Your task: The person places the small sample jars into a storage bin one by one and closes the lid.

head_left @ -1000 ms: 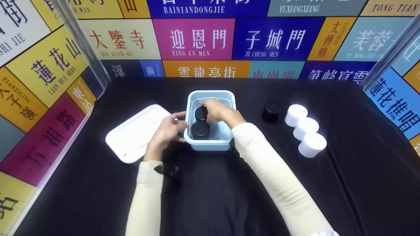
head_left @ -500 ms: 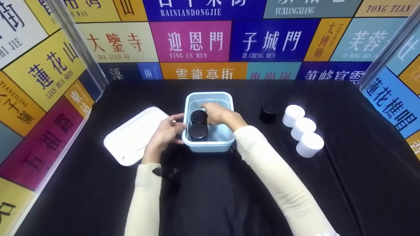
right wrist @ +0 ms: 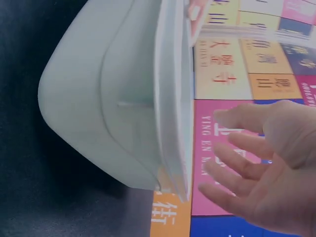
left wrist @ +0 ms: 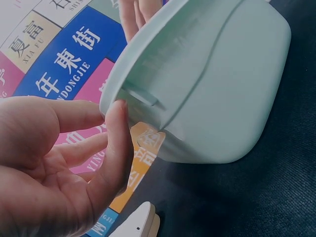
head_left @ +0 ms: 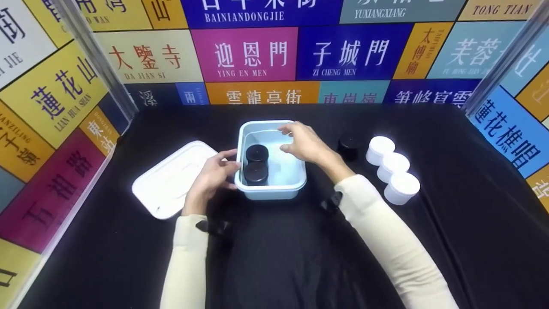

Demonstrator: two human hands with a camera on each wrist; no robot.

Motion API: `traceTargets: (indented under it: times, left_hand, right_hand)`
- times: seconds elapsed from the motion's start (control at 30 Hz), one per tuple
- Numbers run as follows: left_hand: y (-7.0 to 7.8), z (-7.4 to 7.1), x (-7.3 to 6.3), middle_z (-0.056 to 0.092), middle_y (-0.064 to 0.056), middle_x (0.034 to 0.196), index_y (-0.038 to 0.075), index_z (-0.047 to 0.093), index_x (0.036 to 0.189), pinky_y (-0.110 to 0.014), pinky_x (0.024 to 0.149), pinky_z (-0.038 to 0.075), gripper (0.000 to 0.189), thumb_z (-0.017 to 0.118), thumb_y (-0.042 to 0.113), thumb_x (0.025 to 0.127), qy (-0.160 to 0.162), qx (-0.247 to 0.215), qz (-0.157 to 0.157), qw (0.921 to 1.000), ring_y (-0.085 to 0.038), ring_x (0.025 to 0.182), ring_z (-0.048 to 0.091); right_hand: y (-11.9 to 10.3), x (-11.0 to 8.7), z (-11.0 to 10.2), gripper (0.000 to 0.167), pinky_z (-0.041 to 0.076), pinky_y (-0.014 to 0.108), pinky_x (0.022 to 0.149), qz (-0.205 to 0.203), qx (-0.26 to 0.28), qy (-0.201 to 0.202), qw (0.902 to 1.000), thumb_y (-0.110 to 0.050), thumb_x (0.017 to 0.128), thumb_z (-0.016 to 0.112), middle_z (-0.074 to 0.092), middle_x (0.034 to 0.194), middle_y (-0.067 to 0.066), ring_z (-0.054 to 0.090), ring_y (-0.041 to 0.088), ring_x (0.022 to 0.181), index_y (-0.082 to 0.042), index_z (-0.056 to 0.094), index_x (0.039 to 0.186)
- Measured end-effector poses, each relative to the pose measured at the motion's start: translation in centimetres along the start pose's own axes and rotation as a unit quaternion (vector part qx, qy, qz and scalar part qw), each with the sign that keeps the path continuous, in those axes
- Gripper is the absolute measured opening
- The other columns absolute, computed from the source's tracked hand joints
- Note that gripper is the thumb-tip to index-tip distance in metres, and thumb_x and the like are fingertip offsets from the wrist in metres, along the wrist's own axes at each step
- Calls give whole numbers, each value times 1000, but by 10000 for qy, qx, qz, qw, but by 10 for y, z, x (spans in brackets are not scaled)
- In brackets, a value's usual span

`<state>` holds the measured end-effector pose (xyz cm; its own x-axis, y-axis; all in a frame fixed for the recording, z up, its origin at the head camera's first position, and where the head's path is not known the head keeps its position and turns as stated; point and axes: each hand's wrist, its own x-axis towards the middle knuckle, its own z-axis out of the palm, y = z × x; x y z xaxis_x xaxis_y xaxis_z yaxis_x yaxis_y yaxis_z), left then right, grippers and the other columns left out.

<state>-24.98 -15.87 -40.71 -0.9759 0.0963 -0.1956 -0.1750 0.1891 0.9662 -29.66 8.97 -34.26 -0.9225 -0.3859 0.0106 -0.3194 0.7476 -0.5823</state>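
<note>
A light blue plastic box (head_left: 271,193) stands mid-table, uncovered. Inside, along its left wall, two round black jars, a rear jar (head_left: 257,153) and a front jar (head_left: 256,173), stand one behind the other. My left hand (head_left: 213,174) rests its fingertips and thumb against the box's left rim; in the left wrist view the thumb (left wrist: 116,148) lies at the rim's outer face. My right hand (head_left: 306,143) hovers over the box's right side, fingers spread and holding nothing. In the right wrist view its fingers (right wrist: 237,163) are apart from the rim. The jars are hidden in both wrist views.
A white lid (head_left: 173,180) lies left of the box. To the right stand another black jar (head_left: 348,146) and three white jars in a slanting row, the nearest white jar (head_left: 402,189) at the front. Walls of coloured signs (head_left: 253,53) border the black-covered table (head_left: 266,253).
My right hand has let go of the rear black jar and moved up and right out of the box, its fingers opening. My left hand stays at the rim.
</note>
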Motion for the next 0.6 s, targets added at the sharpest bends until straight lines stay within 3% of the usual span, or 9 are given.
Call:
traceTargets:
  times: [0.17,0.33,0.6]
  left_hand:
    - [1,1,0,60,-22,123,8,45,148,-27,54,61,53,58,10,97,31,16,-14,10000,-18,88,66]
    - [2,2,-1,61,-24,124,7,46,148,-26,54,61,52,58,10,97,30,-13,2,10000,-18,87,67]
    - [2,1,-2,60,-24,126,8,45,148,-26,54,61,52,57,10,97,33,32,-31,10000,-19,87,67]
  right_hand:
    - [8,-17,-10,48,45,44,114,90,350,682,9970,-16,91,72,60,135,16,55,32,130,-5,60,136]
    - [23,-31,-15,47,45,42,113,31,714,1392,9877,-16,89,74,62,132,16,57,31,127,-5,63,133]
    - [60,-47,-16,47,43,44,114,72,909,2149,9724,-18,88,77,62,132,15,55,32,128,-7,65,131]
